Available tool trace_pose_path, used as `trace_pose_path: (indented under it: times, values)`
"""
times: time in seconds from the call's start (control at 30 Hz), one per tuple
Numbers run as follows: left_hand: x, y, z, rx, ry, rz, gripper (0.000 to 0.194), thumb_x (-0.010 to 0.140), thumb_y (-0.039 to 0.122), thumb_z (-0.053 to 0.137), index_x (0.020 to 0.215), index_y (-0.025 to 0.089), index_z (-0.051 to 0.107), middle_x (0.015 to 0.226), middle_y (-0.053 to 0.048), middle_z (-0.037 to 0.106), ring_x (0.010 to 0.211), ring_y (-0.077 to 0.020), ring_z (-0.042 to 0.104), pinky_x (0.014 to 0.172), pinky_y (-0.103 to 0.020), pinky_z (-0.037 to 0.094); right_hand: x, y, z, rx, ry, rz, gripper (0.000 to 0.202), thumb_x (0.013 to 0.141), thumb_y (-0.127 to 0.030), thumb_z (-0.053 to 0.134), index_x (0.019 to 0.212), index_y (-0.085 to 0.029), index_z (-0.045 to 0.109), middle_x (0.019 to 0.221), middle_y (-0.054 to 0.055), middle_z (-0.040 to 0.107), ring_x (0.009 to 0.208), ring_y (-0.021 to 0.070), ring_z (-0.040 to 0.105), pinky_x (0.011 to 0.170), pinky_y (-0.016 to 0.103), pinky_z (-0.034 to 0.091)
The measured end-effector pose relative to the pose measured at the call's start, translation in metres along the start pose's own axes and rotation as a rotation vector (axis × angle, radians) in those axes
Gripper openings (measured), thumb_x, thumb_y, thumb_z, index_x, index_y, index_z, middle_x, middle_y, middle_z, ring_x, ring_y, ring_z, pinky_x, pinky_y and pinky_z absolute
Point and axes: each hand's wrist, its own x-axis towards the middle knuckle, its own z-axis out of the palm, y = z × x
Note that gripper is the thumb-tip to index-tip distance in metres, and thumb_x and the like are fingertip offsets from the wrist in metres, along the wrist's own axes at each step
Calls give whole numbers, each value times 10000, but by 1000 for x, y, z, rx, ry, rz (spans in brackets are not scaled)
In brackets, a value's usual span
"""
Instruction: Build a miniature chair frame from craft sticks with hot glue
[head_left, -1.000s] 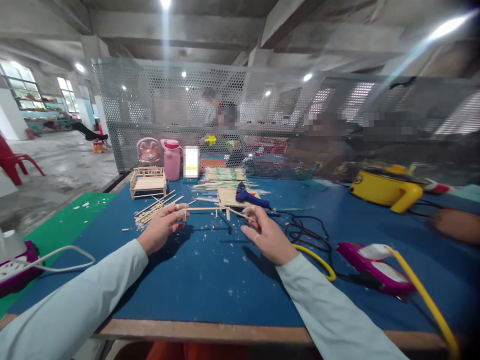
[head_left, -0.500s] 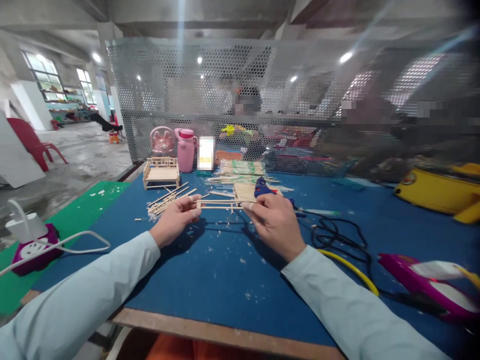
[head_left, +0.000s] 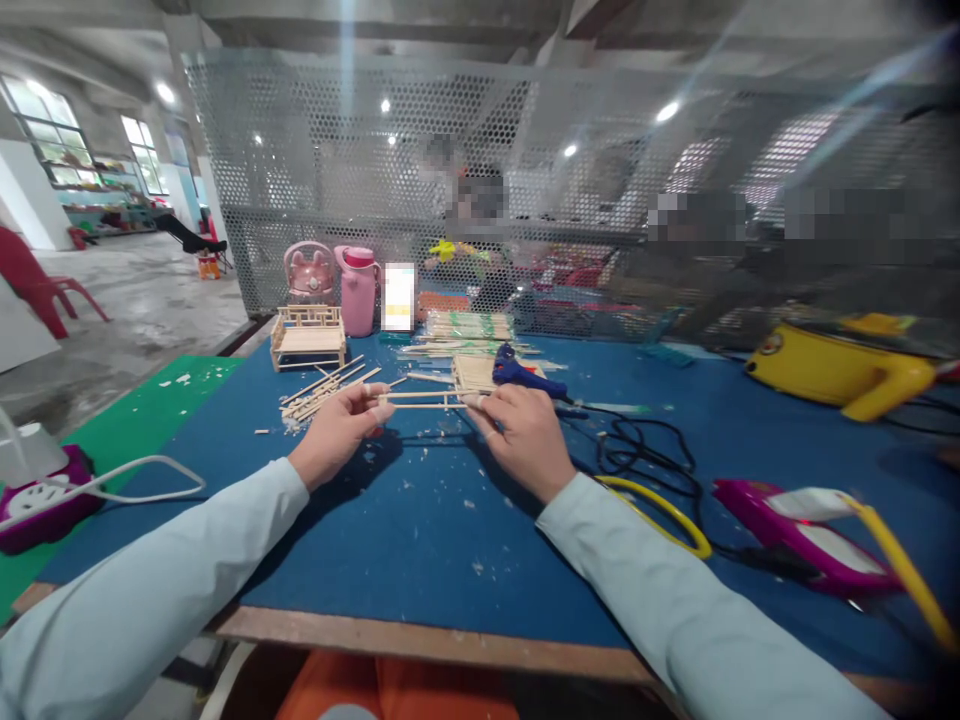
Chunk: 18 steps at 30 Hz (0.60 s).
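A narrow frame of thin wooden sticks [head_left: 424, 406] is stretched level between my two hands, above the blue tabletop. My left hand [head_left: 341, 430] pinches its left end between thumb and fingers. At the other end, my right hand [head_left: 523, 428] is closed on the sticks. Just behind my right hand lies a blue glue gun [head_left: 529, 375], resting by a flat panel of sticks [head_left: 472, 370]. Loose cut sticks [head_left: 326, 395] form a pile beyond my left hand. Farther back at the left stands a small bench-like stick model [head_left: 309, 340].
Bundled sticks [head_left: 469, 327], a lit phone [head_left: 398, 298] and a pink bottle [head_left: 361, 290] stand along the back, before a perforated metal screen [head_left: 300, 150]. Black cable [head_left: 652, 450], a purple power strip [head_left: 806, 540] and a yellow pot [head_left: 832, 370] occupy the right. Another power strip [head_left: 49, 495] is at left.
The view has turned slightly right, so most things sit farther left. Both hands keep hold of the stick frame, which is tilted a little differently, its long sticks now appearing closer together.
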Motion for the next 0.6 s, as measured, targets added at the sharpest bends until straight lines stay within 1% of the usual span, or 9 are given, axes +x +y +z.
trace_pose_path:
  times: [0.1, 0.17, 0.27, 0.33, 0.4, 0.5, 0.6]
  values:
    - [-2, 0, 2, 26, 52, 3, 376, 598, 277, 720, 926, 137, 601, 684, 29, 546, 573, -50, 479, 534, -173, 389, -1, -1, 1, 26, -10, 21, 220, 859, -292, 465, 832, -183, 653, 691, 38, 583, 708, 163, 498, 674, 290, 299]
    - [-2, 0, 3, 37, 71, 9, 378, 608, 288, 712, 940, 145, 601, 689, 25, 551, 585, -55, 490, 539, -174, 399, -1, -1, 2, 67, -13, 66, 177, 840, -286, 485, 832, -179, 626, 700, 40, 589, 716, 170, 506, 683, 295, 311]
    - [-2, -2, 2, 62, 90, 14, 381, 612, 300, 708, 947, 149, 608, 721, 5, 578, 610, -66, 513, 539, -174, 399, -2, -1, 4, 179, -4, 199, 123, 768, -291, 554, 817, -179, 556, 658, 18, 552, 662, 164, 497, 669, 291, 339]
    - [-1, -3, 1, 76, 92, 18, 393, 609, 309, 711, 954, 149, 611, 738, -6, 591, 618, -71, 521, 538, -175, 398, -3, 0, 5, 278, 1, 284, 162, 719, -275, 579, 836, -185, 512, 650, 1, 524, 628, 151, 484, 649, 281, 362]
    - [-1, -4, 0, 81, 88, 22, 403, 607, 321, 713, 959, 151, 612, 752, -10, 599, 625, -73, 526, 540, -176, 402, -4, 0, 4, 388, -6, 333, 192, 684, -209, 555, 860, -189, 481, 664, -5, 508, 619, 140, 479, 636, 269, 381]
    - [-1, -5, -1, 87, 83, 23, 396, 608, 322, 713, 953, 154, 616, 746, -4, 597, 622, -69, 523, 539, -172, 402, -6, 1, 4, 518, -35, 386, 229, 647, -139, 496, 870, -182, 480, 675, -5, 497, 618, 129, 479, 628, 255, 398]
    - [-1, -4, 0, 94, 85, 25, 373, 617, 312, 708, 944, 154, 621, 728, -2, 593, 610, -67, 517, 525, -167, 393, -6, 4, 5, 574, -71, 456, 190, 661, -177, 496, 850, -172, 515, 670, 0, 508, 621, 129, 487, 636, 262, 402]
